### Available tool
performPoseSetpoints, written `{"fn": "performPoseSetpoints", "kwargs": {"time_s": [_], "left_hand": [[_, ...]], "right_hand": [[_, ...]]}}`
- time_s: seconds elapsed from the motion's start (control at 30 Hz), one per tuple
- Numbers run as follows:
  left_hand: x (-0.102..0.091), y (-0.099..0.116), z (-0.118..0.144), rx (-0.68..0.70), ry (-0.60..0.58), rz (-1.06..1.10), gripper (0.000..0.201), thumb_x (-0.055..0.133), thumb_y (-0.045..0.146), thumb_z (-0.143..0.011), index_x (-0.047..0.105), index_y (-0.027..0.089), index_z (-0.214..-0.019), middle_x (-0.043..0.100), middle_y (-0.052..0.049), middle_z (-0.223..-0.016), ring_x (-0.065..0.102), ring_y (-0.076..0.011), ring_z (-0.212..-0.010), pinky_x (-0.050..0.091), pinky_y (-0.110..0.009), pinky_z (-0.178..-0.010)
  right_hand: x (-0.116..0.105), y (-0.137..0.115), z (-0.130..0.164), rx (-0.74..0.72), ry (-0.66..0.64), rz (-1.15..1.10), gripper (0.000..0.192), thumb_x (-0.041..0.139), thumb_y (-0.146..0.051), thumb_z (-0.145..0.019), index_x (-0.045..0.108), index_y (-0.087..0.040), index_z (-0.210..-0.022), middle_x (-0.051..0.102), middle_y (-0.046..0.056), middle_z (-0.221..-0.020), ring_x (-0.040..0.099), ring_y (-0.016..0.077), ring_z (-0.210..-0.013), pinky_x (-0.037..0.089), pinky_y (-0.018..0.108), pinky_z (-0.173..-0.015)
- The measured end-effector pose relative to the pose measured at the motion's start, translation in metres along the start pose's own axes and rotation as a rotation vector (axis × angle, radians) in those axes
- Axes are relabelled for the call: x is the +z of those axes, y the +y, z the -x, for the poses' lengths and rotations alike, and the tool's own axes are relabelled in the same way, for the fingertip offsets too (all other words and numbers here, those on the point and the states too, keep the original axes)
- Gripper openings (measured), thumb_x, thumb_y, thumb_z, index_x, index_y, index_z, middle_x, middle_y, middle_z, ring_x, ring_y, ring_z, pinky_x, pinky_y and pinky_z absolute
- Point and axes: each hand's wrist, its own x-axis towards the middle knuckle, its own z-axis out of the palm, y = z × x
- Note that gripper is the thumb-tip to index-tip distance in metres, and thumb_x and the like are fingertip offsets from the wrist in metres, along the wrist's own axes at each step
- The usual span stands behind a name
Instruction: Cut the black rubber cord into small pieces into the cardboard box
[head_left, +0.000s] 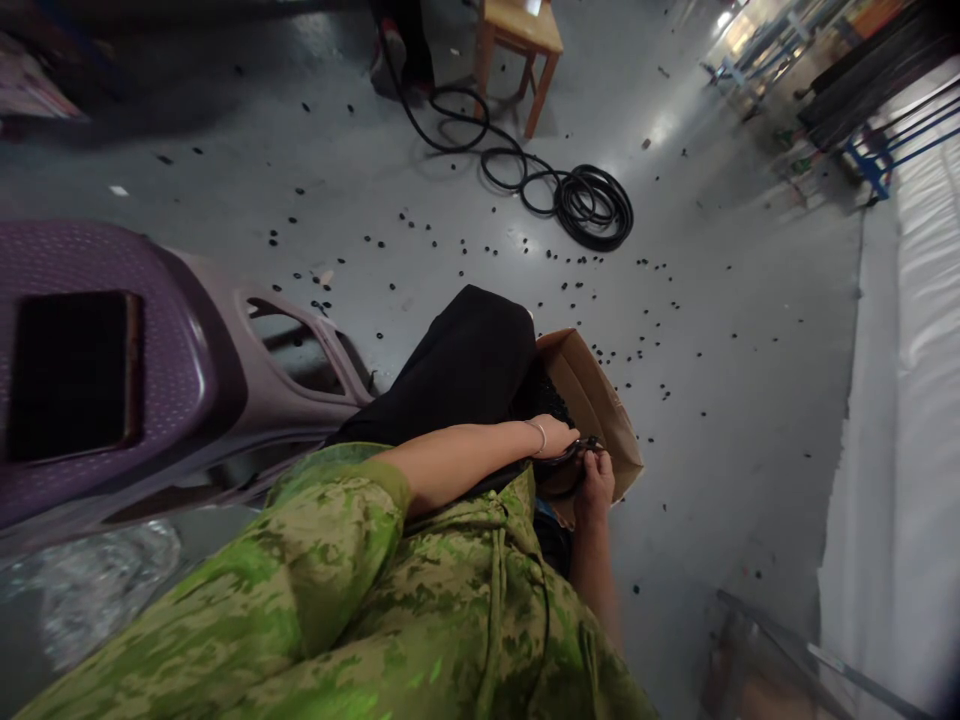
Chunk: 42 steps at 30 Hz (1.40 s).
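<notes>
My left hand point(555, 436), with a thin bracelet at its wrist, is closed over the open cardboard box point(600, 400) in front of my lap. Close beside it, my right hand point(595, 482) has its fingers pinched together. Between the two sets of fingertips is a small dark object point(589, 443), and both hands seem to grip it; its kind is too small and dark to make out. Inside the box lies a heap of small black pieces point(551, 400), partly hidden by my left hand and my leg.
Small black pieces are scattered over the grey floor point(465, 250). A coil of black tubing point(596, 208) trails toward a wooden stool point(523, 28) and a person's shoe point(388, 60). At left, a phone point(73, 375) rests on a purple plastic stool point(176, 330). White sheeting point(930, 300) lines the right.
</notes>
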Motion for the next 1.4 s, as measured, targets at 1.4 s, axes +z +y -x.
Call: {"fn": "performPoseSetpoints", "kwargs": {"time_s": [1.4], "left_hand": [[-0.015,0.005,0.011,0.042,-0.023,-0.097,0.033,0.067,0.027,-0.073,0.060,0.011,-0.101,0.069,-0.019,-0.093,0.067,-0.0266,-0.089,0.050,-0.033,-0.072]], "right_hand": [[-0.005,-0.017,-0.009,-0.077,-0.096,0.272,0.031,0.045,-0.045,-0.085,0.047,-0.020,-0.067,0.040,-0.006,-0.058,0.036,0.0098,-0.056,0.030,0.022,-0.054]]}}
